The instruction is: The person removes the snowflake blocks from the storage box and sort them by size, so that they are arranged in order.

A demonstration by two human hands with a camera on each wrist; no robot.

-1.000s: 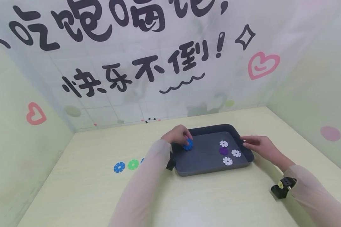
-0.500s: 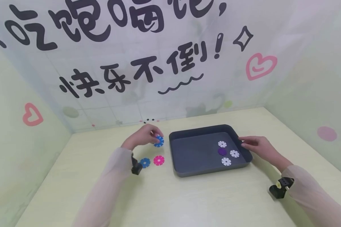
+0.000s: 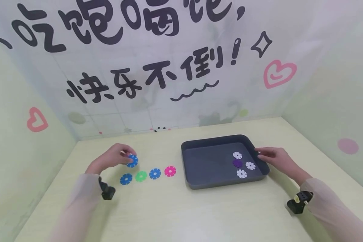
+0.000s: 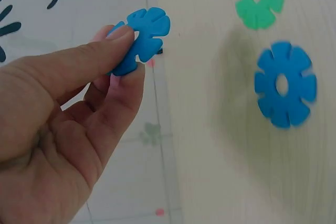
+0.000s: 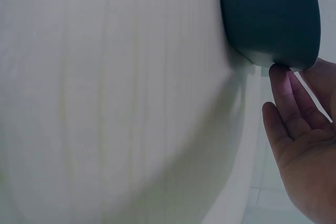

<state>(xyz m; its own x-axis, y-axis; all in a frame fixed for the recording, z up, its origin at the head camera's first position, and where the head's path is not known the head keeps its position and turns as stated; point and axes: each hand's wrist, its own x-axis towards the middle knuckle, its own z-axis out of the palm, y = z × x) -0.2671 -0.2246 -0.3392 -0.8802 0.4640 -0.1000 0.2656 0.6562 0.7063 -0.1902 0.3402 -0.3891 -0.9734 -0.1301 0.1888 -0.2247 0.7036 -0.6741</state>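
Altogether, four discs [image 3: 237, 163] in the tray [image 3: 208, 166]

Held disc [image 3: 134, 162] moved left, away from tray [image 3: 208, 164]

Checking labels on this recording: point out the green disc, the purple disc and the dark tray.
Green disc [image 4: 257, 10], left wrist view, face just below the hole.
Purple disc [image 3: 237, 163], head view, middle of its face.
Dark tray [image 3: 211, 164], head view, bare inner floor.

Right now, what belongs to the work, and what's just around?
Seemingly in use:
left hand, pinching a blue disc
right hand, touching the tray
white discs, purple disc inside
row outside: blue discs, green disc, pink disc

Seemingly just decor:
wall lettering
pink hearts
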